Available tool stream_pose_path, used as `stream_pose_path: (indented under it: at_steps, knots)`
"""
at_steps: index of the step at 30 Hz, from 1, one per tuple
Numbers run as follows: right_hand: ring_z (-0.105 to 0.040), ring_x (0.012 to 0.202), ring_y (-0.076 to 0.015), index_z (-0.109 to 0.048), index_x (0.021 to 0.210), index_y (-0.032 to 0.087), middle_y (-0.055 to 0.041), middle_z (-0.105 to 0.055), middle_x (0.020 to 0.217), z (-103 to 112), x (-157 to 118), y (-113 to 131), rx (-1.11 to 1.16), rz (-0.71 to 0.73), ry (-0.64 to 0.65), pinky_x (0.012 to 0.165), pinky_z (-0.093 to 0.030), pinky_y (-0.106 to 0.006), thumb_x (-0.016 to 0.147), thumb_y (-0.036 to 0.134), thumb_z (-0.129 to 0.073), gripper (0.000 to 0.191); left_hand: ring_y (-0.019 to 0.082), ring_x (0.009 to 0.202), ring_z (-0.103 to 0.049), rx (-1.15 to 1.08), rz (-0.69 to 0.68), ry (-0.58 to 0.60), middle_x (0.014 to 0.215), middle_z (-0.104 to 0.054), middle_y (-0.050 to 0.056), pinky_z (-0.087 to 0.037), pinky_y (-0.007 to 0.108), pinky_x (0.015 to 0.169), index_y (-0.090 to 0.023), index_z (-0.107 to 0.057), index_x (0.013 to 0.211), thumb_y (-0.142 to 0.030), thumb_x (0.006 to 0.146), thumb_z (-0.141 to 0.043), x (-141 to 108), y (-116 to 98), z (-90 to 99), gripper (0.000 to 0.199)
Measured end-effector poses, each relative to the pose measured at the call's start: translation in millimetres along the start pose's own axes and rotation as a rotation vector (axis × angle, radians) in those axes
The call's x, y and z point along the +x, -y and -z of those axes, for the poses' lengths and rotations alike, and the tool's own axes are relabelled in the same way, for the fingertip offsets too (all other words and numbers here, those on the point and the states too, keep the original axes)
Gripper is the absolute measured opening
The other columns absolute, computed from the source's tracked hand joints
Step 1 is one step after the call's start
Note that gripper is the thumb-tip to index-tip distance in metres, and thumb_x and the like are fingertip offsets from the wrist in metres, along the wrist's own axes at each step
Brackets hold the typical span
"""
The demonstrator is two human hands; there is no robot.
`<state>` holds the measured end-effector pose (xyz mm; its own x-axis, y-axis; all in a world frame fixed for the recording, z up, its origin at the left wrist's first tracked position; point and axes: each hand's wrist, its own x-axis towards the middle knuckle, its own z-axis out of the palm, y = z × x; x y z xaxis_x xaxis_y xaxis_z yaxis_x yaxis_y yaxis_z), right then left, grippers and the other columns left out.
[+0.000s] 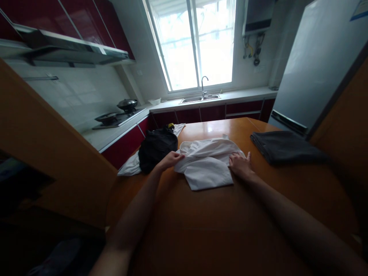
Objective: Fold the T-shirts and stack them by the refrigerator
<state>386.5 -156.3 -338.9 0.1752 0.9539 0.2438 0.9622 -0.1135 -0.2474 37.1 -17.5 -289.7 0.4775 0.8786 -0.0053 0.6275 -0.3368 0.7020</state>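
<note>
A white cloth garment (208,168), partly folded and rumpled toward its far side, lies on the wooden table (201,237). At its left edge my left hand (171,159) pinches the fabric between thumb and fingers. My right hand (240,165) rests on the garment's right side, its fingers stretched out on the cloth and the thumb raised apart. Whether the garment is a shirt I cannot tell. Just beyond my left hand sits a heap of black cloth (158,149).
Under the black heap lies more white cloth (129,166). A folded dark grey cloth (284,147) is at the table's right. Behind stand a counter with a sink (198,99), a stove with pans (127,104), and a fridge (313,65) at right.
</note>
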Motion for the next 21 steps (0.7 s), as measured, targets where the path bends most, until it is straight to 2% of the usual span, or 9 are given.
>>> stream_pose_path:
  at_steps: [2,5,8,11,14,16,18,21]
  knots:
    - [-0.045,0.135,-0.0339,-0.072,0.104,0.019,-0.0144,-0.063,0.135,1,-2,-2,-0.023,-0.043,-0.066,0.114,-0.010,-0.069,0.098,0.025,-0.043,0.031,0.011,0.050,-0.044,-0.070,0.027,0.008,0.054,-0.054,-0.001,-0.028,0.021,0.046,-0.011,-0.072,0.069,-0.060,0.081,-0.062,-1,-5,-1.0,0.052]
    - [-0.052,0.125,-0.0304,-0.071,0.109,0.019,-0.0142,-0.064,0.132,7,-7,5,0.035,-0.052,-0.133,0.110,-0.030,-0.052,0.100,0.029,-0.040,0.035,0.013,0.059,-0.054,-0.096,0.001,-0.147,0.075,-0.068,0.005,-0.038,0.021,0.050,-0.010,-0.076,0.094,-0.043,0.081,-0.063,2,-9,-2.5,0.038]
    - [-0.058,0.112,-0.0282,-0.074,0.102,0.021,-0.0122,-0.071,0.114,11,-13,20,0.124,0.012,-0.081,0.097,-0.040,-0.041,0.102,0.039,-0.039,0.040,0.017,0.082,-0.065,-0.119,-0.079,-0.303,0.116,-0.070,0.012,-0.050,0.022,0.064,-0.012,-0.067,0.127,-0.025,0.076,-0.062,8,-11,-3.6,0.053]
    - [-0.061,0.109,-0.0276,-0.075,0.102,0.022,-0.0106,-0.073,0.108,10,-18,35,0.186,0.076,-0.001,0.094,-0.041,-0.038,0.100,0.044,-0.046,0.036,0.019,0.093,-0.066,-0.100,-0.155,-0.292,0.133,-0.063,0.014,-0.053,0.024,0.071,-0.014,-0.063,0.135,-0.025,0.078,-0.060,9,-11,-6.3,0.059]
    - [-0.064,0.105,-0.0258,-0.073,0.112,0.021,-0.0096,-0.074,0.110,7,-21,44,0.277,0.048,0.066,0.089,-0.043,-0.033,0.094,0.035,-0.056,0.029,0.014,0.077,-0.064,0.006,-0.145,-0.221,0.124,-0.068,0.012,-0.051,0.023,0.066,-0.016,-0.063,0.137,-0.031,0.081,-0.061,8,-8,-10.1,0.058]
    - [-0.066,0.100,-0.0244,-0.073,0.110,0.020,-0.0083,-0.075,0.106,8,-21,46,0.338,0.040,0.077,0.085,-0.044,-0.030,0.091,0.028,-0.056,0.026,0.012,0.066,-0.060,0.064,-0.107,-0.167,0.111,-0.073,0.009,-0.049,0.022,0.061,-0.015,-0.064,0.135,-0.030,0.078,-0.063,6,-6,-11.4,0.059]
    - [-0.065,0.098,-0.0237,-0.074,0.103,0.021,-0.0074,-0.074,0.104,13,-20,46,0.370,0.068,0.016,0.084,-0.045,-0.030,0.089,0.024,-0.054,0.025,0.013,0.065,-0.060,0.086,-0.080,-0.143,0.098,-0.076,0.007,-0.048,0.022,0.061,-0.014,-0.070,0.127,-0.025,0.074,-0.064,5,-5,-10.5,0.054]
    - [-0.062,0.103,-0.0246,-0.074,0.104,0.022,-0.0082,-0.070,0.109,23,-17,40,0.367,0.100,-0.138,0.090,-0.044,-0.033,0.087,0.021,-0.051,0.029,0.017,0.073,-0.065,0.088,-0.061,-0.242,0.089,-0.077,0.007,-0.050,0.023,0.066,-0.014,-0.079,0.108,-0.020,0.072,-0.063,5,-7,-4.4,0.040]
